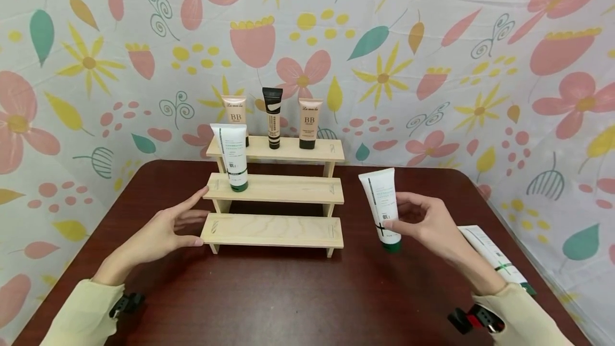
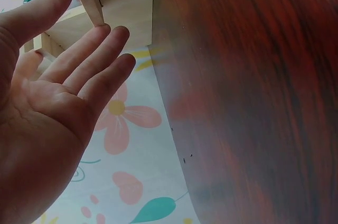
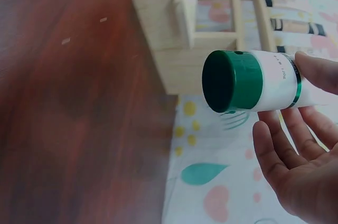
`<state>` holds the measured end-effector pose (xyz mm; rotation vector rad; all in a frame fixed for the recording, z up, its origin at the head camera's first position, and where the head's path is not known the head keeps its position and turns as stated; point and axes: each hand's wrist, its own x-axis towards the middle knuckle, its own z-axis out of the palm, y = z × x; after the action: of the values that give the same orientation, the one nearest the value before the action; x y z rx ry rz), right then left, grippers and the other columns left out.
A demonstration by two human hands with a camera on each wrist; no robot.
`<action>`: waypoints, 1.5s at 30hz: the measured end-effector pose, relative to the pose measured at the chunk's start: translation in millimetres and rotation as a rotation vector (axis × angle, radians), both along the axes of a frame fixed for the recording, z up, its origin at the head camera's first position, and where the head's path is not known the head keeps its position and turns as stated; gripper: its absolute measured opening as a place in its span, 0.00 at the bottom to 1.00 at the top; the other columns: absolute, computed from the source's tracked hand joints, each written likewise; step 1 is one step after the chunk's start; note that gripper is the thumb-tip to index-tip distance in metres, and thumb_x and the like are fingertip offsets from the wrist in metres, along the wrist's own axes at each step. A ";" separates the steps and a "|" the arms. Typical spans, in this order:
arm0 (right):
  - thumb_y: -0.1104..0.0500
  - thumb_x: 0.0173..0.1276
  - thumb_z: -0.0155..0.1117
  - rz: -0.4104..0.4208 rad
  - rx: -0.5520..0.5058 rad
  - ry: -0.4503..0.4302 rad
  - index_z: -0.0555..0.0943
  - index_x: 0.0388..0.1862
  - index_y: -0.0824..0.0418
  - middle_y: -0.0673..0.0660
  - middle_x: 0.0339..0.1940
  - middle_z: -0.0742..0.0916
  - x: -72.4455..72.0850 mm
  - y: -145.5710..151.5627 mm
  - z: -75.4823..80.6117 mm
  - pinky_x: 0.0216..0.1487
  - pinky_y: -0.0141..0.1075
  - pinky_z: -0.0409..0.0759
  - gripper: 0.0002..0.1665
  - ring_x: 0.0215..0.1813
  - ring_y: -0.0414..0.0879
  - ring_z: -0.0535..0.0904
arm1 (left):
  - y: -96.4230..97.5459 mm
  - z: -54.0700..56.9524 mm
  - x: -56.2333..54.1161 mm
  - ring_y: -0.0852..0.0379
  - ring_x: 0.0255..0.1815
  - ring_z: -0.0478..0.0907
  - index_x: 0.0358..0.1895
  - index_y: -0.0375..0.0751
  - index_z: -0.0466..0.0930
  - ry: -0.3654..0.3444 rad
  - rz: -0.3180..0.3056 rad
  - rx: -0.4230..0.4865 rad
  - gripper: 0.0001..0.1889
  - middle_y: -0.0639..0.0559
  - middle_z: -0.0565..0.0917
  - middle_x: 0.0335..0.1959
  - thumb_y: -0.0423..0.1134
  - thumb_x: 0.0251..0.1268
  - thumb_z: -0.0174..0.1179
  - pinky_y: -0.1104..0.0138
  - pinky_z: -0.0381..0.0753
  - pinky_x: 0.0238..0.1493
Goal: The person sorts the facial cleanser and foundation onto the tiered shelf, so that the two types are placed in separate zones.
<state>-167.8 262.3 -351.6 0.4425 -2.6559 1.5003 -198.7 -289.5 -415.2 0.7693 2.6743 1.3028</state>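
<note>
Held a white tube point(image 1: 381, 196) in the right hand point(image 1: 427, 220), above the tabletop point(image 1: 288, 292) and to the right of a stepped wooden stand point(image 1: 271, 228). Pinched it low on the body, thumb in front and fingers behind, flat crimped end up and leaning slightly left, round green cap point(image 1: 391, 246) down. Saw smooth plastic with faint green print and a dark band, flattening from a cylinder to a broad blade. Could not see any contents through the opaque wall.

Rested the left hand point(image 1: 160, 231) against the stand's left end, fingers extended and spread, thumb at the lowest tier and index finger at the middle one.

Noted pale, fine-grained boards in three tiers. Saw a second white tube point(image 1: 231, 151) upright on its cap near the left end of the middle tier. Counted three slimmer tubes on the top tier: beige point(image 1: 235, 109) at left, partly hidden, black-and-beige point(image 1: 273, 122) in the centre, beige again point(image 1: 309, 119) at right.

Found another white tube point(image 1: 490, 252) lying near the tabletop's right edge. Saw dark, reddish, streaked grain below and a creased floral backdrop point(image 1: 326, 4) behind.
</note>
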 end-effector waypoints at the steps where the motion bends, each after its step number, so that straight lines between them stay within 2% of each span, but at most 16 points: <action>1: 0.62 0.66 0.79 0.002 -0.002 0.016 0.85 0.61 0.64 0.59 0.45 0.90 -1.7 -2.9 2.3 0.42 0.37 0.86 0.25 0.42 0.52 0.88 | 0.0 -0.1 -0.4 0.39 0.62 0.83 0.88 0.55 0.50 -0.001 0.000 0.001 0.59 0.37 0.84 0.63 0.32 0.58 0.79 0.42 0.79 0.61; 10: 0.60 0.64 0.81 0.011 -0.003 0.053 0.86 0.61 0.59 0.57 0.42 0.91 -15.2 -31.4 17.9 0.43 0.37 0.85 0.26 0.42 0.51 0.88 | 0.5 -1.8 1.8 0.38 0.62 0.83 0.88 0.54 0.49 -0.014 -0.002 0.009 0.58 0.36 0.83 0.63 0.33 0.59 0.79 0.41 0.79 0.61; 18: 0.60 0.63 0.82 0.037 -0.035 0.094 0.86 0.62 0.58 0.54 0.47 0.91 -26.0 -59.3 25.7 0.44 0.39 0.86 0.28 0.46 0.50 0.88 | -1.0 2.5 -0.1 0.37 0.63 0.83 0.88 0.55 0.50 -0.010 -0.005 0.014 0.59 0.35 0.83 0.63 0.32 0.58 0.79 0.41 0.79 0.61; 22: 0.62 0.61 0.83 0.045 -0.072 0.115 0.85 0.63 0.58 0.54 0.49 0.90 -30.9 -73.4 28.8 0.44 0.40 0.87 0.30 0.47 0.49 0.89 | -0.2 3.7 -0.4 0.37 0.62 0.83 0.88 0.53 0.50 0.000 -0.011 0.012 0.58 0.34 0.83 0.63 0.32 0.58 0.79 0.41 0.79 0.60; 25: 0.62 0.61 0.83 0.040 -0.095 0.145 0.85 0.65 0.59 0.55 0.49 0.90 -36.7 -84.0 29.6 0.44 0.39 0.87 0.32 0.46 0.49 0.89 | -0.6 3.9 0.0 0.36 0.61 0.83 0.87 0.52 0.50 0.014 -0.007 0.007 0.58 0.34 0.83 0.62 0.33 0.58 0.79 0.41 0.79 0.60; 29: 0.63 0.60 0.83 0.028 -0.137 0.175 0.85 0.64 0.61 0.57 0.48 0.90 -43.6 -96.5 27.4 0.42 0.40 0.87 0.32 0.46 0.50 0.89 | -1.1 2.3 0.2 0.38 0.62 0.83 0.88 0.55 0.50 -0.007 -0.004 0.010 0.58 0.35 0.83 0.63 0.32 0.58 0.79 0.41 0.79 0.61; 37: 0.62 0.60 0.83 0.026 -0.202 0.165 0.86 0.62 0.60 0.57 0.44 0.91 -56.9 -121.1 27.4 0.41 0.36 0.85 0.30 0.43 0.51 0.88 | -0.6 0.7 -1.2 0.37 0.63 0.82 0.88 0.56 0.49 -0.021 -0.008 0.018 0.59 0.34 0.82 0.64 0.32 0.58 0.79 0.41 0.79 0.61; 45: 0.64 0.58 0.84 0.026 -0.240 0.207 0.86 0.60 0.61 0.57 0.42 0.92 -70.9 -148.9 22.5 0.42 0.37 0.82 0.29 0.42 0.50 0.90 | -0.3 0.0 -0.9 0.38 0.63 0.82 0.88 0.57 0.49 -0.028 -0.004 0.016 0.59 0.35 0.82 0.64 0.32 0.58 0.79 0.41 0.78 0.61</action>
<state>-238.7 113.4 -329.1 0.5796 -2.2895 1.6534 -199.7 -289.9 -415.1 0.7521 2.6431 1.3258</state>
